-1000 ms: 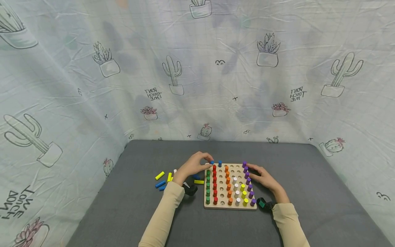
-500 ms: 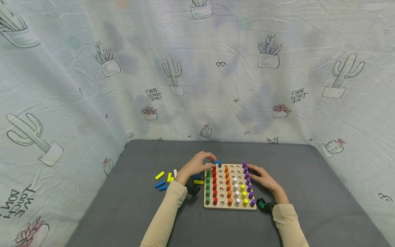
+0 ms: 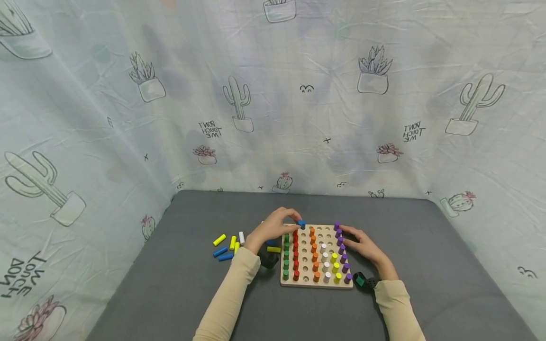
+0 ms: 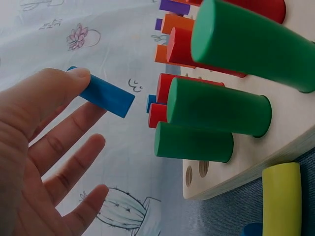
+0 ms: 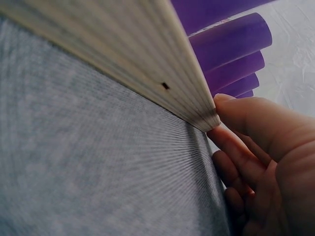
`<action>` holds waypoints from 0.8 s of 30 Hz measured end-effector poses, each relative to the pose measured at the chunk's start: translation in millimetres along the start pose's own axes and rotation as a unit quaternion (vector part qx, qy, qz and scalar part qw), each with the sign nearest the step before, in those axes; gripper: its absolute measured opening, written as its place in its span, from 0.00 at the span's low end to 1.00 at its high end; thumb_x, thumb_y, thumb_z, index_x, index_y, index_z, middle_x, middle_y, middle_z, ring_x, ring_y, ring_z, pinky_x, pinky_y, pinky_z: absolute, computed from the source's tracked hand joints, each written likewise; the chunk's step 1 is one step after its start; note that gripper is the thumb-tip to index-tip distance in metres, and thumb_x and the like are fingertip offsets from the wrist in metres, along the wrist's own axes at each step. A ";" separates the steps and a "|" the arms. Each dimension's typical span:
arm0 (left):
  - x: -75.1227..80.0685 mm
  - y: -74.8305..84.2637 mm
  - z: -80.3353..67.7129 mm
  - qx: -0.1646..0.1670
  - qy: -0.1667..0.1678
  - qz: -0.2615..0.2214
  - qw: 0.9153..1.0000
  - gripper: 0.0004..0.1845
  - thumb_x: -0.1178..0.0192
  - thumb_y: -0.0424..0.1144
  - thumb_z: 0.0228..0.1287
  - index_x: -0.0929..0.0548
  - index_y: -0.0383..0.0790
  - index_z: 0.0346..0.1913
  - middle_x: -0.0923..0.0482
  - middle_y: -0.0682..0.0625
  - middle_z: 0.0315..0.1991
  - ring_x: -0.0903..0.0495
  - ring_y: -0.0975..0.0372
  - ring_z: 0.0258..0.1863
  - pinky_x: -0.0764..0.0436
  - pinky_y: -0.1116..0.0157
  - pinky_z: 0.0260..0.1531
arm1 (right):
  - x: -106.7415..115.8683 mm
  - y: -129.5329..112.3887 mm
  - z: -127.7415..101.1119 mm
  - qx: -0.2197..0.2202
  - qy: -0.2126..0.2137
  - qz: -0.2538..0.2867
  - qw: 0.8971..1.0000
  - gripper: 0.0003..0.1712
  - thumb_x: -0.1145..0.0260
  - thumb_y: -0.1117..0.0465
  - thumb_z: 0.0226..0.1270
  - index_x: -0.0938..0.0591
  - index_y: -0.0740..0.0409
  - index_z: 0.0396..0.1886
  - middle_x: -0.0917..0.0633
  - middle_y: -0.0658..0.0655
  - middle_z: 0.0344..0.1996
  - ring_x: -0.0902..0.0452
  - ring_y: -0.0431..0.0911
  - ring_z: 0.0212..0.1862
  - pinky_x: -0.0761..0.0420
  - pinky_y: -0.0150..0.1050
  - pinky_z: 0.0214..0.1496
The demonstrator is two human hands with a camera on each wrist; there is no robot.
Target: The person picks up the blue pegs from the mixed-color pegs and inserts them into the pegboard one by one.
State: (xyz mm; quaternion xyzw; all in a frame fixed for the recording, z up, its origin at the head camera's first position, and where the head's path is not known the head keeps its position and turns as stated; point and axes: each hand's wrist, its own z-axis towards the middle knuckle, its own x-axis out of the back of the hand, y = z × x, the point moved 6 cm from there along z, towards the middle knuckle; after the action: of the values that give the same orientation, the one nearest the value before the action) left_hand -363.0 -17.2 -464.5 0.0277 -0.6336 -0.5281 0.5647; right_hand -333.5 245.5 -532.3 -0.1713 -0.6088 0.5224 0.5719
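Observation:
A wooden pegboard (image 3: 316,283) lies on the grey table with rows of green (image 3: 286,258), red, orange, white, yellow and purple pegs (image 3: 342,251) standing in it. My left hand (image 3: 294,222) pinches a blue peg (image 3: 301,222) over the board's far left corner. In the left wrist view the blue peg (image 4: 103,94) sits at one fingertip while the other fingers (image 4: 64,182) spread out beside the green pegs (image 4: 216,108). My right hand (image 3: 347,237) rests against the board's right edge; its fingers (image 5: 246,123) touch the board's rim (image 5: 123,54) below the purple pegs (image 5: 231,42).
Loose yellow (image 3: 219,240), blue (image 3: 221,252) and white (image 3: 241,237) pegs lie on the table left of the board, and one yellow peg (image 3: 274,249) lies close to its left side. A cactus-print cloth (image 3: 273,118) walls in the table on three sides.
My left hand has carried the blue peg a little to the right along the board's far edge. The right hand has stayed at the board's right side.

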 end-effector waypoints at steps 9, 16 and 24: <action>-3.5 5.2 3.6 -0.002 -0.006 -0.003 1.000 0.13 0.41 0.42 0.63 0.21 0.41 0.48 0.24 0.51 0.44 0.29 0.49 0.50 0.28 0.49 0.51 | -0.5 -2.0 -0.3 0.016 0.005 -0.009 1.000 0.26 0.44 0.65 0.68 0.34 0.70 0.64 0.31 0.72 0.60 0.39 0.67 0.61 0.38 0.64 0.58; -8.7 6.2 5.3 0.006 -0.011 0.009 1.000 0.12 0.41 0.45 0.63 0.22 0.49 0.47 0.24 0.52 0.45 0.28 0.52 0.51 0.28 0.53 0.51 | 0.3 -1.7 -1.6 0.022 0.008 -0.015 1.000 0.26 0.44 0.65 0.68 0.34 0.70 0.64 0.30 0.72 0.60 0.35 0.64 0.60 0.31 0.51 0.59; -13.5 2.4 7.4 0.009 -0.024 0.003 1.000 0.12 0.40 0.45 0.62 0.22 0.50 0.48 0.23 0.52 0.45 0.28 0.52 0.54 0.30 0.58 0.56 | 0.8 -0.7 -0.6 0.018 0.003 -0.005 1.000 0.26 0.44 0.64 0.68 0.34 0.68 0.64 0.29 0.71 0.60 0.34 0.54 0.61 0.34 0.27 0.58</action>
State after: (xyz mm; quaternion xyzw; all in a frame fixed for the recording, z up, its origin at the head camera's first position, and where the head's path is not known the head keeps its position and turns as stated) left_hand -362.3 -3.0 -470.6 0.0181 -0.6522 -0.5208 0.5506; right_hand -333.0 246.1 -531.5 -0.1595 -0.5987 0.5297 0.5793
